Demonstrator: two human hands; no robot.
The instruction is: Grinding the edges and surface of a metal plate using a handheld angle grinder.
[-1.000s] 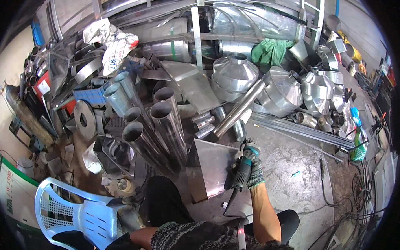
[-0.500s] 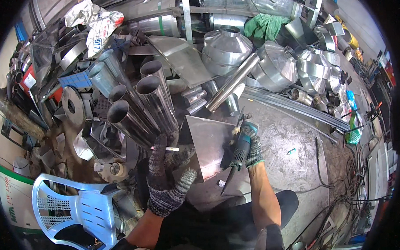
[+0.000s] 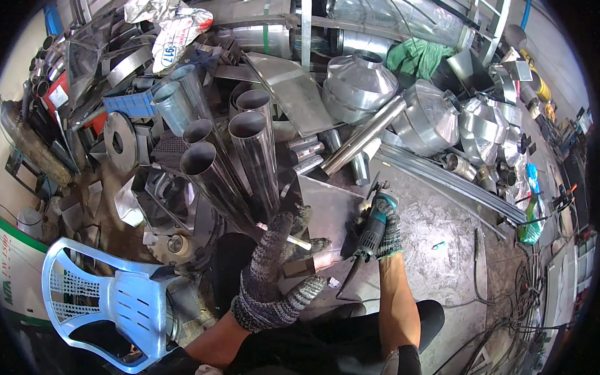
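Observation:
A knit glove covers my left hand (image 3: 267, 281), its thumb stretched apart from the other fingers. A slim white marker pen (image 3: 298, 242) with a red end is tucked between those fingers. Between thumb and fingers shows a small brownish metal piece (image 3: 298, 267); whether the hand touches it I cannot tell. My right hand (image 3: 388, 227), also gloved, is wrapped round a teal and black angle grinder (image 3: 371, 232), its disc end pointing away from me. Under and left of the grinder lies a grey triangular-looking metal sheet (image 3: 328, 198), partly hidden by my left hand.
Upright metal pipes (image 3: 254, 156) stand just beyond my left hand. A blue plastic chair (image 3: 135, 305) is at the left. Shiny cone-ended drums (image 3: 359, 86) and long metal profiles (image 3: 455, 182) lie farther back. Cables (image 3: 516, 312) tangle at the right, and a large floor sheet (image 3: 442, 275) spreads beneath the grinder.
The whole view has shifted a little. My left hand has moved right, away from the pipes and closer to the grinder, with the marker pen. My right hand still grips the grinder.

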